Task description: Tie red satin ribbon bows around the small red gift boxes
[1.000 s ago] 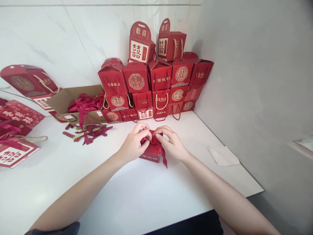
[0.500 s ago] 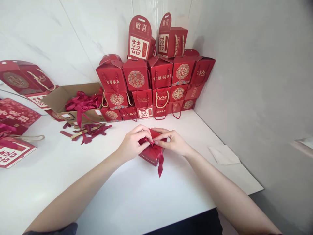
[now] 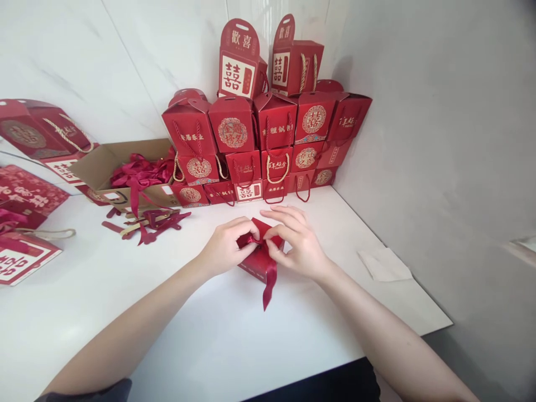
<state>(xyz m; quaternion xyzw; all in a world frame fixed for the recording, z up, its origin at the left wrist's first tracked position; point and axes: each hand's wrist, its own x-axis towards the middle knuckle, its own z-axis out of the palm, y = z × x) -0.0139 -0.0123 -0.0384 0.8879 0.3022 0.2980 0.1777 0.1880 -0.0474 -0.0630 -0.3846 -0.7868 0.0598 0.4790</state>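
Note:
A small red gift box (image 3: 256,264) stands on the white table between my hands. Dark red satin ribbon (image 3: 270,282) lies across its top, and one tail hangs over the near edge. My left hand (image 3: 229,244) is closed in a pinch on the ribbon at the left of the box's top. From the right, my right hand (image 3: 296,243) has thumb and forefinger pinched at the ribbon near the middle, its other fingers lifted and spread. The exact fold of ribbon between the fingertips is partly hidden.
Stacked red gift boxes (image 3: 234,134) with rope handles line the wall. A cardboard box (image 3: 92,167) of red ribbon stands left of them, with loose ribbons and tag-like strips (image 3: 146,224) before it. More red boxes (image 3: 25,259) sit far left. White paper (image 3: 384,264) lies at right.
My right hand's fingers have lifted and spread, while its thumb and forefinger stay at the ribbon. The hanging ribbon tail has swung slightly left. My left hand keeps its pinch.

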